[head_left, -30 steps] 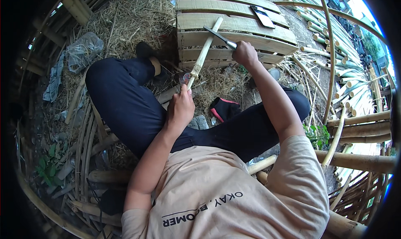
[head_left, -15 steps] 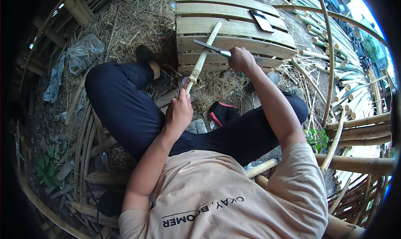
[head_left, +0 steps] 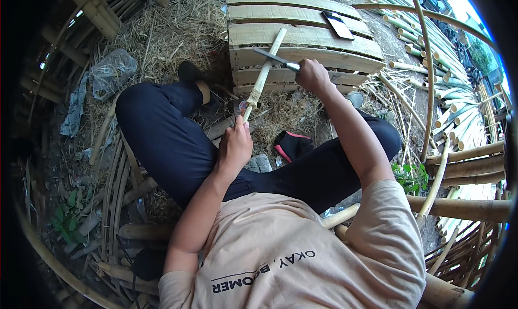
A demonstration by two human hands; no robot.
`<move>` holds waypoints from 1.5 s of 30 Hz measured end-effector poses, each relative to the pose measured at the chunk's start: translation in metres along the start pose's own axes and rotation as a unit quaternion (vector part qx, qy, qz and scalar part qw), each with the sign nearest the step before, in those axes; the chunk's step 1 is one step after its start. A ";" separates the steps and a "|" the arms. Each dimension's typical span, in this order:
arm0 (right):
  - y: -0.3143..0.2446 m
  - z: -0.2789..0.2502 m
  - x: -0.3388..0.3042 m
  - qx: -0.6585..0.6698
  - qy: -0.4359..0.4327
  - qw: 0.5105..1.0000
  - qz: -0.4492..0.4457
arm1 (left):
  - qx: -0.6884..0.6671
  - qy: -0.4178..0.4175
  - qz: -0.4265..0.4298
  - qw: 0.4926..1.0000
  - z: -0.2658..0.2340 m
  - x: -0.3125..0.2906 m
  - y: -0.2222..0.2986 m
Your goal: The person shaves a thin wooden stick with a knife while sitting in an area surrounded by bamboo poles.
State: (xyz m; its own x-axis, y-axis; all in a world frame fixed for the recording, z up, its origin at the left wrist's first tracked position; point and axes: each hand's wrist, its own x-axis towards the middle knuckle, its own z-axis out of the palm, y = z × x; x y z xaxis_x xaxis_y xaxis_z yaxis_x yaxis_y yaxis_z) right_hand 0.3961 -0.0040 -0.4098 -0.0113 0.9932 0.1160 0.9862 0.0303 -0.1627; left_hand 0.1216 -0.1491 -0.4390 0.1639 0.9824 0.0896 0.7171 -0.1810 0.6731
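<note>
My left hand (head_left: 236, 144) is closed around the lower end of a pale bamboo stick (head_left: 261, 81). The stick slants up and away, its far end over the slats of a low wooden crate-like table (head_left: 259, 35). A rough, splintered joint shows on it a little above my fingers. In my right hand (head_left: 313, 74) is the handle of a long-bladed knife (head_left: 270, 56). Its blade points left and crosses the stick near the table's near edge; whether it touches the stick I cannot tell.
A phone (head_left: 338, 25) lies on the table's far right. Dry shavings (head_left: 167, 34) cover the ground left of it. A black and red cloth item (head_left: 291, 146) is between my legs. Cut bamboo poles (head_left: 448, 82) are stacked at right. A clear plastic bag (head_left: 113, 73) sits at left.
The knife blade has shifted slightly right and up along the stick, its angle a little steeper. Both hands keep their grip; the whole view has shifted slightly.
</note>
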 end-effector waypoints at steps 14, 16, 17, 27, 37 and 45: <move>-0.011 -0.010 0.002 0.001 -0.006 0.999 -0.040 | 0.028 0.000 -0.003 1.000 -0.004 0.000 -0.001; -0.023 -0.008 -0.009 -0.011 -0.031 0.996 -0.079 | 0.015 -0.008 -0.011 1.000 -0.003 0.000 -0.001; -0.024 -0.007 -0.004 -0.024 -0.044 0.997 -0.053 | 0.009 -0.013 -0.015 1.000 -0.002 0.001 -0.001; -0.020 -0.042 -0.030 -0.001 -0.028 0.998 -0.059 | -0.297 -0.183 -0.171 0.921 -0.012 0.027 -0.013; -0.019 -0.011 -0.036 0.053 -0.053 0.996 -0.056 | -0.407 -0.218 -0.251 0.851 -0.004 0.015 0.001; -0.001 -0.009 -0.016 0.049 0.014 0.999 0.003 | -0.491 -0.275 -0.261 0.785 -0.016 0.016 -0.003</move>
State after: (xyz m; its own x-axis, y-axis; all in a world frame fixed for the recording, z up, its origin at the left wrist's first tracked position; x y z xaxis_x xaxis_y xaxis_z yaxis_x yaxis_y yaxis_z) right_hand 0.3966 -0.0210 -0.4029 -0.0002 0.9900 0.1413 0.9651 0.0372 -0.2592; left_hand 0.1109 -0.1319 -0.4278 0.4815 0.6940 -0.5352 -0.0390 0.6270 0.7780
